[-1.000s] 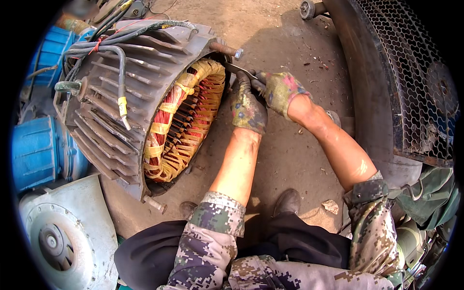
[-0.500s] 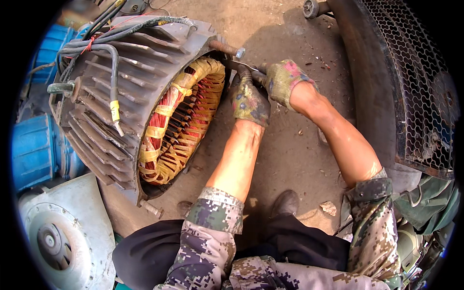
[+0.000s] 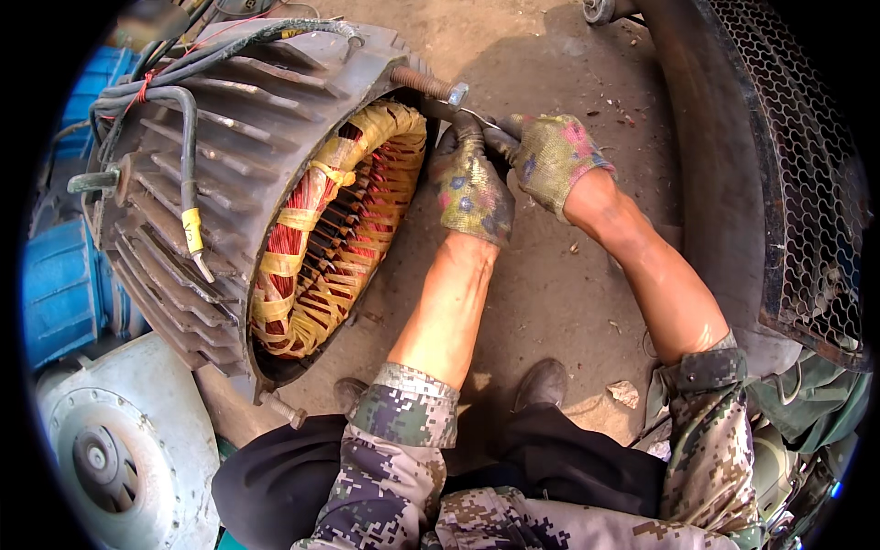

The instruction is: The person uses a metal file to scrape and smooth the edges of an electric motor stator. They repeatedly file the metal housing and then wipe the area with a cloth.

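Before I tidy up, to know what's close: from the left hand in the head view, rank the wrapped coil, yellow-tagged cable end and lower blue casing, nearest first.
1. Wrapped coil, just left of the left hand.
2. Yellow-tagged cable end, farther left.
3. Lower blue casing, at the far left.

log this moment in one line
left hand: at thin metal tool | right hand: gripping tool | motor housing: open, coil windings showing

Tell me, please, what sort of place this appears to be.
Probably an electric-motor repair yard or workshop, judging by the dark grey finned metal housing, the red wire windings bound in yellow tape inside it, and the pale grey metal casing with a round opening at lower left.
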Available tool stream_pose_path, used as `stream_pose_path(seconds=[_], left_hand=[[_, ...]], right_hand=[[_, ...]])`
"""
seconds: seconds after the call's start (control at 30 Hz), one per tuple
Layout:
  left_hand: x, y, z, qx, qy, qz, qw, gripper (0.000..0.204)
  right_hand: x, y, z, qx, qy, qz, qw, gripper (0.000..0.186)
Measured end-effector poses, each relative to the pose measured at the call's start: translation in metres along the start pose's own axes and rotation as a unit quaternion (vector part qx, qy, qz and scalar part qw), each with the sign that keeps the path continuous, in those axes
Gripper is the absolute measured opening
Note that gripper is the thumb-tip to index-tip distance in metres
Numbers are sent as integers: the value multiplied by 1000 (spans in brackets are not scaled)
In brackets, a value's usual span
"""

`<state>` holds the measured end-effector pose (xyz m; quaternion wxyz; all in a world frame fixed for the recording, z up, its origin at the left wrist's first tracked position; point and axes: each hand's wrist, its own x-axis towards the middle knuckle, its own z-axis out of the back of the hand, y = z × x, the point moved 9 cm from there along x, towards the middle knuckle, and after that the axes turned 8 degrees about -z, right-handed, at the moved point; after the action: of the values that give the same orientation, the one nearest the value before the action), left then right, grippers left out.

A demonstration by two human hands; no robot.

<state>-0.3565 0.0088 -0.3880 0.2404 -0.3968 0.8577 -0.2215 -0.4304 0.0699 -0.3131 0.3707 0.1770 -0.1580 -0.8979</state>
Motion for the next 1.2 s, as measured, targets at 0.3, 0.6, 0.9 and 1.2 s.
stream_pose_path(seconds=[0.3, 0.6, 0.9, 1.2], left_hand=[[-7, -16, -7, 64, -6, -35, 997, 26], [-30, -4, -49, 175, 79, 13, 981, 26], [-45, 5, -13, 44, 46, 111, 992, 35], [-41, 27, 55, -8, -66, 130, 989, 33]], right_hand=[[-12, 6, 8, 71, -58, 120, 989, 23], [-52, -32, 25, 206, -160, -38, 965, 31], [-58, -34, -2, 222, -18, -42, 974, 37], [-98, -59, -29, 172, 306, -190, 917, 37]])
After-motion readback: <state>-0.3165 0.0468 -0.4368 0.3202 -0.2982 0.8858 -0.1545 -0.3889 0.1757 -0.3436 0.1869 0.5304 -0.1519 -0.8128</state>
